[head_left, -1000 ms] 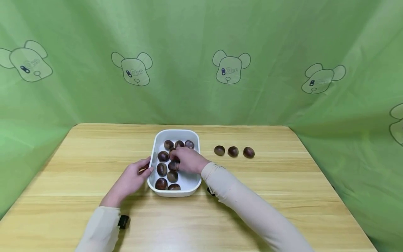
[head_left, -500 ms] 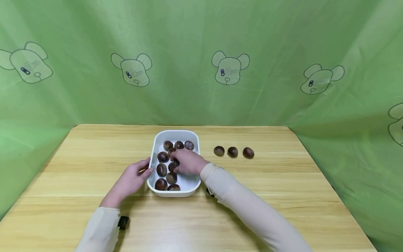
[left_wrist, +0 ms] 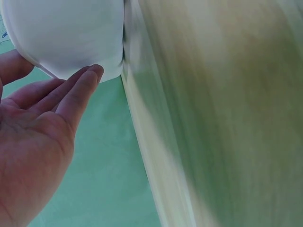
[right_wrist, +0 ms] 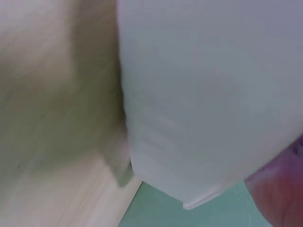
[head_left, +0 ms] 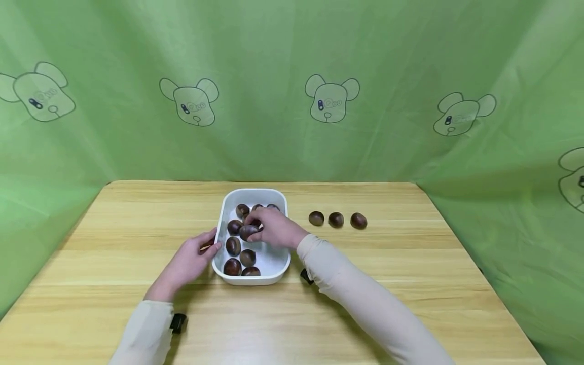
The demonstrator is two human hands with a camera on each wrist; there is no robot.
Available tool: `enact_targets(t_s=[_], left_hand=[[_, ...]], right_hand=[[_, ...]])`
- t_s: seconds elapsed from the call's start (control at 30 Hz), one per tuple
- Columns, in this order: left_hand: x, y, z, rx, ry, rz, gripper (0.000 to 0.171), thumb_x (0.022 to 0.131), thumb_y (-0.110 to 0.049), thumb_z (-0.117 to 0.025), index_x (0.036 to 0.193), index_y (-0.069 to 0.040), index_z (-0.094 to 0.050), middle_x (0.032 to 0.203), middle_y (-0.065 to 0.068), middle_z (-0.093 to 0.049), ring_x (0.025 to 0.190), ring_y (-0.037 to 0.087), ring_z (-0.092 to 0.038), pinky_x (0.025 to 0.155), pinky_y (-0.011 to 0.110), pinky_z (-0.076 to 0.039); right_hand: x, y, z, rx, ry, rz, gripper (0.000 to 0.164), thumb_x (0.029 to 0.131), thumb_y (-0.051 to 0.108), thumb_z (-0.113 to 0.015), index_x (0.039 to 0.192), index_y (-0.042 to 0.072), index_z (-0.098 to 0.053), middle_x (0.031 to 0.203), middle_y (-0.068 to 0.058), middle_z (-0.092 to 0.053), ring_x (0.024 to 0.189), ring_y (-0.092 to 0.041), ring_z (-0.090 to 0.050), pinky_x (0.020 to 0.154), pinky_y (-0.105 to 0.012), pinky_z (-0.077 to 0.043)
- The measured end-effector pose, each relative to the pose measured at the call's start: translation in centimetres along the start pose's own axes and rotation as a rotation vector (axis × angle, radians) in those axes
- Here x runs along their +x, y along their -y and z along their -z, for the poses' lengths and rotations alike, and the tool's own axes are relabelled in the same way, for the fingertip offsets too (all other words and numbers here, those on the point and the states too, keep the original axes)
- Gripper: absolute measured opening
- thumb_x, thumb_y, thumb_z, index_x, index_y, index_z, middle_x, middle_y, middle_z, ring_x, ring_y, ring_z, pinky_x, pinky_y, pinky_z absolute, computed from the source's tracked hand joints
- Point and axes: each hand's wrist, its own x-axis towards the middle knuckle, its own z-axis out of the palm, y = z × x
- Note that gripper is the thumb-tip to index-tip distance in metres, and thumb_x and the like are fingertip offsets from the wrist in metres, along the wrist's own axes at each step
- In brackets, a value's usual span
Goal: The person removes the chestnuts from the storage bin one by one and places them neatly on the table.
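Note:
In the head view, a white rectangular tray (head_left: 255,280) with raised walls holds several glossy brown chestnuts, one near its front left corner (head_left: 232,266). My right hand (head_left: 276,229) reaches over the tray's right side. Between its thumb and fingers it pinches a chestnut (head_left: 249,232), held over the others. The fingers partly cover chestnuts behind them. At the tray's left side, my left hand (head_left: 193,258) rests its thumb and fingertips against the wall and rim. The left wrist view shows that hand's fingers (left_wrist: 78,94) fairly straight, touching the white wall.
Three chestnuts lie in a row on the wooden table right of the tray: a left one (head_left: 316,218), a middle one (head_left: 335,220) and a right one (head_left: 358,221). A green curtain (head_left: 264,137) with printed mouse heads hangs behind the table (head_left: 388,274).
My right hand has lifted a chestnut from the tray's middle, moving slightly up and away. A gap shows where it lay. My left hand has stayed at the tray's side.

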Motion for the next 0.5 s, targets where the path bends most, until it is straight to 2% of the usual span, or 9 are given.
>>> enact_targets(t_s=[0.17,0.5], left_hand=[[0.2,-0.2,-0.1,0.012,-0.002,-0.007,0.051,0.102,-0.015,-0.055,0.145,0.007,-0.039,0.144,0.028,-0.042,0.122,0.043,-0.052,0.102,0.049,-0.045],[0.0,-0.1,-0.2,0.028,-0.016,-0.028,0.050,0.102,-0.013,-0.054,0.144,0.009,-0.039,0.143,0.028,-0.043,0.121,0.043,-0.052,0.103,0.050,-0.042]], right_hand=[[-0.4,-0.4,0.7,0.110,-0.089,0.025,0.036,0.080,0.021,-0.083,0.112,0.008,-0.069,0.104,0.000,-0.066,0.096,-0.014,-0.060,0.091,-0.032,-0.051],[-2.0,-0.9,2.5,0.240,-0.160,-0.040,0.035,0.082,0.019,-0.081,0.114,0.013,-0.068,0.111,0.002,-0.066,0.104,-0.016,-0.060,0.095,-0.031,-0.049]])
